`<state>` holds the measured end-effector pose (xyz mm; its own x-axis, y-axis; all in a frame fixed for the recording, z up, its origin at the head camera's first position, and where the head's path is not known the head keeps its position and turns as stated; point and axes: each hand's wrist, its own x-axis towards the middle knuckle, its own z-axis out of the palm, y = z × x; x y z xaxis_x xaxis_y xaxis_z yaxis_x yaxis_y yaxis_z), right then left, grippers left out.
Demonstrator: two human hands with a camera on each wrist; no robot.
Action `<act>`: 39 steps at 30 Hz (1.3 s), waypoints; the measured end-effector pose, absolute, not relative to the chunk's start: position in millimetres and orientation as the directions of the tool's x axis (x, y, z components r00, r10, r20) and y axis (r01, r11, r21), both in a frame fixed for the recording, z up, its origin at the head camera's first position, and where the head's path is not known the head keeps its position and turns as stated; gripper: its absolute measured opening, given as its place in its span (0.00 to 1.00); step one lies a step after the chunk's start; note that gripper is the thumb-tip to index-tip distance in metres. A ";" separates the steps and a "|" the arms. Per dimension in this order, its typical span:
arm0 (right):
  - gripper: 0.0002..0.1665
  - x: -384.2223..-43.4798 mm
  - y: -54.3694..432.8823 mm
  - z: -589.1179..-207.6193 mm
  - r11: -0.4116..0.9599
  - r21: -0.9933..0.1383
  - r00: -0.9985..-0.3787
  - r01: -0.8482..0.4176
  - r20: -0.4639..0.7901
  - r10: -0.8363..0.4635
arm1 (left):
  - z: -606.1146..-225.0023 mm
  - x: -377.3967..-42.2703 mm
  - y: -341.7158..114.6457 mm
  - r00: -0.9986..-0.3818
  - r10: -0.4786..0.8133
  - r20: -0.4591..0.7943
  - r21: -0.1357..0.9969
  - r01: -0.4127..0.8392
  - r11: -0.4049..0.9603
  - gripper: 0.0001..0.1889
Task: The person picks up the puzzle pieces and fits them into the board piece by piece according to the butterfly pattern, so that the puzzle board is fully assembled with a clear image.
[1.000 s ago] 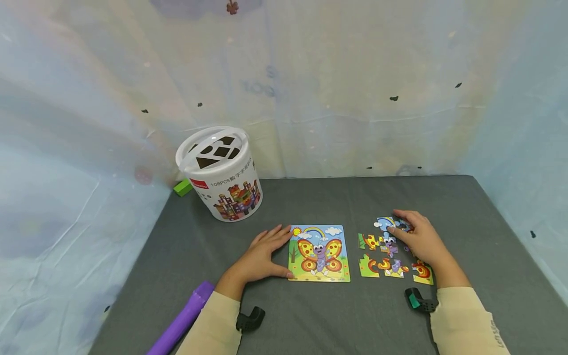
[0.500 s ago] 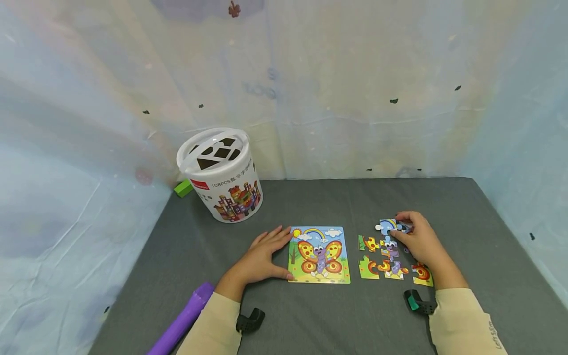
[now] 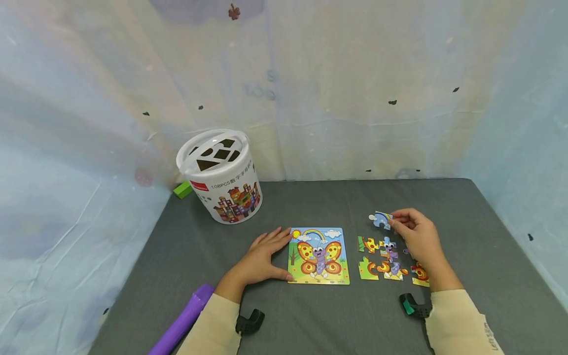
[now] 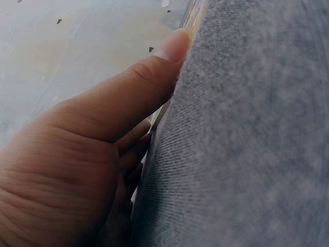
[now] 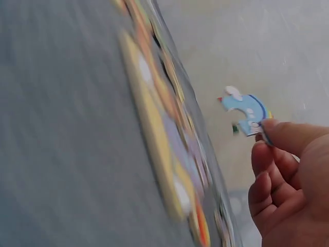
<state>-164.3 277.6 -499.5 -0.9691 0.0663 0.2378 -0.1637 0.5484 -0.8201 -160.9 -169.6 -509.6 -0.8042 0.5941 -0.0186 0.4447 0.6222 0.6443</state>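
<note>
At the lower left of the head view, a purple tube (image 3: 181, 321) is lying at a slant on the grey desk (image 3: 326, 318), just beside the left sleeve (image 3: 213, 328). Above it, at the middle left, a green block (image 3: 182, 190) is showing partly behind a white bucket (image 3: 228, 185), whose lid is displaying dark cutout shapes.

Right of these, low in the centre, the left hand (image 3: 266, 256) is resting with its fingers and thumb spread, not grasping; its tips are touching the left edge of a butterfly picture (image 3: 319, 256). That picture is lying flat at the lower centre. In the left wrist view, the thumb (image 4: 139, 82) is pressing near the picture's edge.

Farther right, loose puzzle pieces (image 3: 368, 268) are lying on the desk, showing parts of a butterfly; some are sitting partly behind the right hand (image 3: 419, 236) and its wrist. At the top of this group, right of centre, the right hand is pinching a rainbow piece (image 3: 380, 219) between thumb and fingers. In the right wrist view, the rainbow piece is hanging apart from the desk, at the middle right, against the pale sheet (image 5: 241, 46).
</note>
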 end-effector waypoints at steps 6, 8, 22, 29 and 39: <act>0.14 -163.1 245.9 -497.5 0.435 -0.879 -0.976 -0.197 0.217 -0.005 | -509.7 -161.5 -168.5 -0.800 0.600 -0.010 0.650 0.451 0.612 0.60; 0.14 -162.1 234.8 -498.6 0.390 -0.899 -0.979 -0.198 0.199 -0.040 | -509.9 -161.7 -168.2 -0.799 0.601 -0.008 0.650 0.453 0.610 0.60; 0.10 -149.1 161.7 -506.2 0.186 -0.974 -0.989 -0.128 0.111 -0.099 | -513.3 -163.3 -169.7 -0.799 0.602 0.001 0.654 0.456 0.604 0.60; 0.09 -148.8 143.6 -511.7 0.159 -0.981 -0.991 -0.109 0.095 -0.091 | -512.9 -162.4 -170.1 -0.802 0.598 -0.004 0.659 0.448 0.604 0.60; 0.10 -153.6 135.0 -511.4 0.192 -0.980 -0.993 -0.048 0.026 -0.116 | -511.5 -161.1 -169.7 -0.803 0.596 0.000 0.661 0.447 0.603 0.60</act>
<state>-153.6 135.0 -511.4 -0.9929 -0.1165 0.0260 -0.0482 0.1920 -0.9802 -161.1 -169.7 -511.5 -0.8027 0.5964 -0.0005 0.4473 0.6026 0.6608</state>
